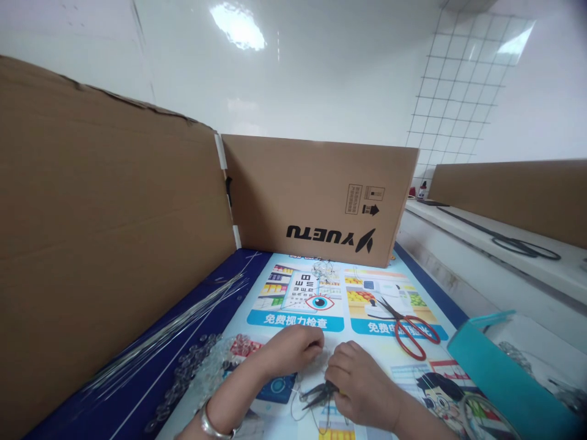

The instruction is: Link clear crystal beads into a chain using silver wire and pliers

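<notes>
My left hand (pixel 288 349), with a silver bangle on its wrist, is curled with the fingertips pinched over something small that I cannot make out, near a thin clear wire. My right hand (pixel 362 385) is closed around small dark pliers (pixel 318 394), whose jaws point left toward my left hand. Both hands rest low on a printed poster (pixel 316 305) that covers the table. A heap of clear beads (pixel 202 366) lies just left of my left hand.
Red-handled scissors (pixel 410 330) lie on the poster to the right. A bundle of thin wires (pixel 183 324) stretches along the left. Cardboard walls (pixel 316 195) stand at the left and back. A teal box (pixel 504 379) sits at the right. A small clear bead cluster (pixel 324 270) is farther back.
</notes>
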A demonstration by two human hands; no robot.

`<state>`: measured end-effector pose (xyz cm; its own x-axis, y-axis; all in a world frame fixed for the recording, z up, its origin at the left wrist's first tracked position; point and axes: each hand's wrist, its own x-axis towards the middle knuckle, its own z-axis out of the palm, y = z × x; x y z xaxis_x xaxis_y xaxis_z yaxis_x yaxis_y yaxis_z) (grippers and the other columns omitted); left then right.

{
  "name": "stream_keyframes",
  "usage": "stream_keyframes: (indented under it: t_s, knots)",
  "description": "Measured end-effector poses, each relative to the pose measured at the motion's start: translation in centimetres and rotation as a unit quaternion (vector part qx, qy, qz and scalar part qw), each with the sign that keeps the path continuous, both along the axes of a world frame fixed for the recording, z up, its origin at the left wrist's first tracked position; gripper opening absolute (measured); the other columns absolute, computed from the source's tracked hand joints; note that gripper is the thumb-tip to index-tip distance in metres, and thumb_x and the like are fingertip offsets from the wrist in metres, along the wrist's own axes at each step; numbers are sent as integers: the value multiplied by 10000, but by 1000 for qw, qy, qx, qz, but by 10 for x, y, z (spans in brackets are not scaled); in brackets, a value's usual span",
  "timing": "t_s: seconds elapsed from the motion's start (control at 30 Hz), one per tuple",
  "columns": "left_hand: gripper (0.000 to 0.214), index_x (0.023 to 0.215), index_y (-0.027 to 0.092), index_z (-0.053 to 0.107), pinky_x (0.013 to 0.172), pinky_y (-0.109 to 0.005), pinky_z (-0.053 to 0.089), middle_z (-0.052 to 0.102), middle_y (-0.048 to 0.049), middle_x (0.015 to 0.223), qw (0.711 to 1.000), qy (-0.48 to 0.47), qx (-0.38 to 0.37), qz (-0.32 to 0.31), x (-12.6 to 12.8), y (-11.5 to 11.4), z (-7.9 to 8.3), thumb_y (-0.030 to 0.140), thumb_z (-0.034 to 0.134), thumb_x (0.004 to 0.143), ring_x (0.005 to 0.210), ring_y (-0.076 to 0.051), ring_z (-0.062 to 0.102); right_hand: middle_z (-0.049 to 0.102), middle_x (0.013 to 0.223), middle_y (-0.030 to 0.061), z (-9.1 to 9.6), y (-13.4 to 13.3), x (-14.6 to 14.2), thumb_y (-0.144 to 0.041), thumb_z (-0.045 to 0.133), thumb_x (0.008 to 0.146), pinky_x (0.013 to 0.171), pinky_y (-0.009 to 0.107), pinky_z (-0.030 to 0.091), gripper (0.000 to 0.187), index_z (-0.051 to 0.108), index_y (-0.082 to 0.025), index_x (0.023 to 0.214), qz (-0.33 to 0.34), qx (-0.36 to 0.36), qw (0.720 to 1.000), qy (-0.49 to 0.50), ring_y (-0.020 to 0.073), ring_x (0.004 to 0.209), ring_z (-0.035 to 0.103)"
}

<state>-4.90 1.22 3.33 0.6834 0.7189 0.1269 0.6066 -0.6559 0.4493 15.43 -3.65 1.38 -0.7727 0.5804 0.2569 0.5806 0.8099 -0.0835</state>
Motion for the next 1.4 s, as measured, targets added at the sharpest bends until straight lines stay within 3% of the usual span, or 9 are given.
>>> stream_keyframes:
  t_s: [0.33, 0.57, 0.77, 1.4]
  knots:
    - [164, 793, 214, 586, 603, -205, 339, 647, 16, 779, 1000, 4, -4, 2, 2, -2, 0, 162, 431, 783, 701, -144, 554, 561, 863, 37, -1, -1, 1, -204, 497, 747, 747, 346, 315, 79, 524, -187, 819, 5, 4, 1000, -9, 195, 831, 406]
    - [172, 802, 211, 588, 589, -199, 343, 648, 17, 777, 1000, 8, -10, -3, 3, -5, 2, 155, 427, 776, 690, -143, 553, 565, 933, 44, 0, -1, 2, -209, 485, 747, 783, 356, 322, 211, 556, -209, 946, -3, -31, 1000, 4, 209, 881, 421]
    - [163, 798, 215, 583, 581, -198, 339, 648, 23, 774, 1000, 12, -7, -5, 3, -5, 1, 155, 432, 776, 685, -140, 554, 556, 878, 36, -2, 0, 3, -187, 490, 697, 737, 335, 327, 153, 547, -202, 839, 6, -40, 999, 7, 196, 826, 419]
    - [159, 806, 218, 602, 591, -216, 339, 671, 5, 794, 999, 32, 13, -9, 5, -7, 4, 173, 452, 783, 699, -160, 579, 556, 878, 48, -2, -2, 1, -193, 488, 706, 746, 349, 337, 154, 552, -193, 846, 5, -15, 1000, -11, 204, 844, 415]
